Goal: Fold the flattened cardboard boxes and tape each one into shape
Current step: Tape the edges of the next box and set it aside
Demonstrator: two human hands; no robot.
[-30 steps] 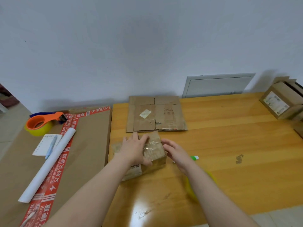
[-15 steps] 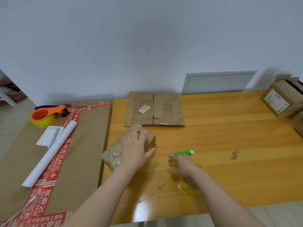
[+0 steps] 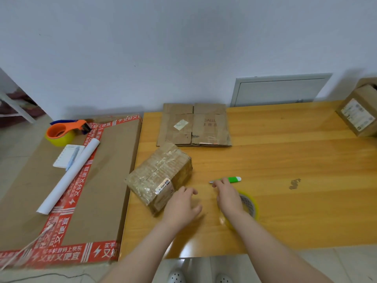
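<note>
Left hand [image 3: 181, 205]: fingers loose, gripping nothing, at near-right corner of taped box [image 3: 161, 176]; contact unclear. Right hand [image 3: 228, 198]: fingers straight, over yellow tape roll [image 3: 254, 205], fingertips by green cutter [image 3: 231, 179], right of box. Flattened carton [image 3: 204, 127] behind box: "CALL". Box label unreadable. Red tape [image 3: 78, 190] left of box: "又好又便宜".

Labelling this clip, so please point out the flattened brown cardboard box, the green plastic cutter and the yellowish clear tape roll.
Flattened brown cardboard box [image 3: 210, 127]: head view, its printed right panel.
Green plastic cutter [image 3: 232, 179]: head view, visible part of its handle.
Yellowish clear tape roll [image 3: 252, 204]: head view, its uncovered right side.
</note>
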